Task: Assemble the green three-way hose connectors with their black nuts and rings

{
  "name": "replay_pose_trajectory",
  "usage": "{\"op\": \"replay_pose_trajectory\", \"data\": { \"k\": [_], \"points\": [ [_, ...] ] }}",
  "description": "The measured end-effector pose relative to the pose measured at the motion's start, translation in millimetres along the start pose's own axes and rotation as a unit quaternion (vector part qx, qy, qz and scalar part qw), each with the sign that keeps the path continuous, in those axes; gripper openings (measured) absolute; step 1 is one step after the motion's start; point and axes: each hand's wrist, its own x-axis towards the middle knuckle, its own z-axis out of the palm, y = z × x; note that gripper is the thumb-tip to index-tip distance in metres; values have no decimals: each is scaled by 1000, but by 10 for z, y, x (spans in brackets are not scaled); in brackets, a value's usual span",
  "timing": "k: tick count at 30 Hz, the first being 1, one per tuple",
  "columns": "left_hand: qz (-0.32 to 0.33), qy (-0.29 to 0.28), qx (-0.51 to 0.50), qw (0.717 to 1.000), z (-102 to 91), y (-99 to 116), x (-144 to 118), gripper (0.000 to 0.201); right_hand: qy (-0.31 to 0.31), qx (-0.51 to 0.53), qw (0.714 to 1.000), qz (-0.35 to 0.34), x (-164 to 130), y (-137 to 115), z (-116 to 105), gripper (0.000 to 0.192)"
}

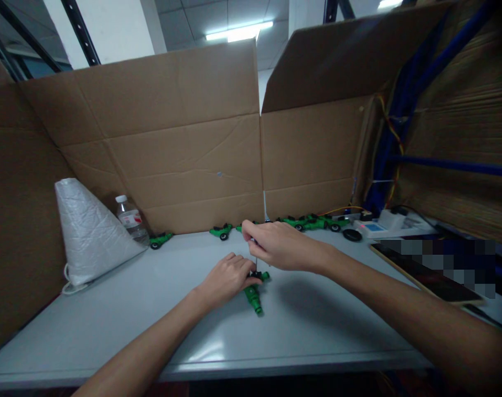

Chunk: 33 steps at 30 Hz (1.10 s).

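Observation:
A small green toy car (254,296) with black wheels lies on the grey table (151,325) near the middle. My left hand (228,278) presses down on its far end and holds it steady. My right hand (275,245) hovers just above, its fingers closed on a thin screwdriver (255,258) that points straight down onto the car.
Several more green toy cars (312,222) line the back of the table along the cardboard wall (172,160). A white woven bag (87,231) and a water bottle (130,219) stand at the left. A white device (378,225) and a dark tablet (428,275) lie at the right.

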Motion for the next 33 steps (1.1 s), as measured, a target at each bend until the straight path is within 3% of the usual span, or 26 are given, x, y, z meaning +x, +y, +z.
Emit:
{"op": "replay_pose_trajectory", "data": {
  "k": [2, 5, 9, 12, 15, 17, 20, 28, 33],
  "points": [
    [1, 3, 1, 1000, 11, -2, -3, 38, 9, 18, 1000, 1, -10, 7, 12, 11],
    [-2, 11, -18, 1000, 13, -4, -3, 38, 3, 13, 1000, 17, -21, 25, 26, 25],
    [-3, 12, -39, 999, 2, -8, -4, 38, 11, 46, 999, 9, -41, 53, 49, 10],
    [1, 15, -39, 999, 6, -17, -15, 38, 9, 58, 998, 1, -50, 72, 83, 10],
    [-1, 20, -33, 999, 14, -33, -28, 37, 17, 70, 997, 3, -52, 89, 129, 23],
    [-4, 18, -32, 999, 17, -45, -33, 38, 34, 102, 994, -3, -57, 102, 161, 17],
    [-9, 17, -34, 999, 22, -64, -34, 40, 70, 171, 983, -8, -73, 140, 220, 5],
    [-39, 4, -45, 998, -2, -67, -31, 36, 159, 287, 945, -3, -94, 320, 438, 20],
    [-50, -5, -76, 996, -40, -43, -31, 31, 175, 331, 927, -21, -94, 341, 487, 24]
  ]
}}
